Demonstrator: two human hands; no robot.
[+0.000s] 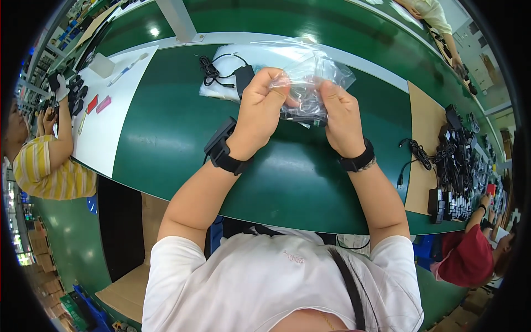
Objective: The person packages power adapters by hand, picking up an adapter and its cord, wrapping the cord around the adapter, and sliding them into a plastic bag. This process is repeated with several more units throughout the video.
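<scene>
Both my hands are raised over the green tabletop and hold a clear plastic bag [332,69] between them. My left hand [259,113] pinches its left side with thumb and fingers. My right hand [342,116] grips the right side the same way. At the bottom of the bag, between my hands, a black object [303,119] shows; the plastic and my fingers hide most of it. Just beyond my left hand, a black power adapter [243,77] with a coiled cable [209,71] lies on a pile of flat clear bags [224,91].
At right, many black adapters and cables [451,149] are heaped on a cardboard sheet [421,185]. A white sheet [124,83] at left carries a brush, pens and black parts. Co-workers sit at left [52,166] and right [467,252]; another stands across at upper right.
</scene>
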